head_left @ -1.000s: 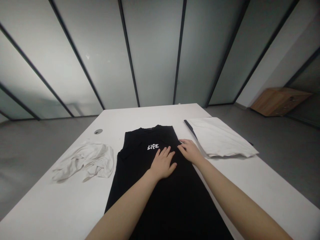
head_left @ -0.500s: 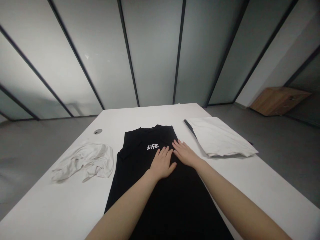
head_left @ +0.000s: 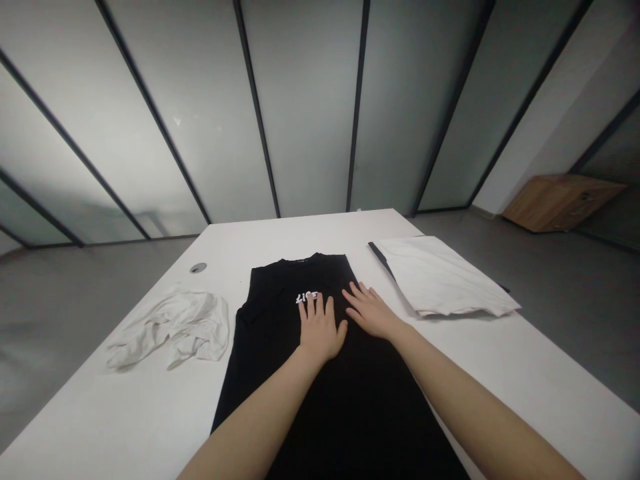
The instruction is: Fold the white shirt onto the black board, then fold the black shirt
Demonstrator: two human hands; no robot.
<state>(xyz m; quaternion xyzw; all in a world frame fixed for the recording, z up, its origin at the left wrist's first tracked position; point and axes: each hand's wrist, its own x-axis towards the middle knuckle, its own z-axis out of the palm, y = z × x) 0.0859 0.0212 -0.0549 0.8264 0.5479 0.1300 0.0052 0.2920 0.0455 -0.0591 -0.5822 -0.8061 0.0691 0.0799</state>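
A black shirt is spread on the white table, its neckline towards the far side and a white print across its chest. My left hand lies flat on the shirt with its fingers apart, the fingertips covering part of the print. To its right, my right hand rests near the shirt's right edge, fingers spread and nothing held. The lower part of the shirt runs out of view between my forearms.
A crumpled white cloth lies left of the shirt. On the right is a stack of flat folded fabric, white cloth on top with dark material under it. A round grommet sits in the tabletop. A wooden cabinet stands beyond, by glass partitions.
My left hand has shifted slightly left, its fingers spreading over more of the print. The right hand's fingers have spread a little wider. The shirt lies much the same.
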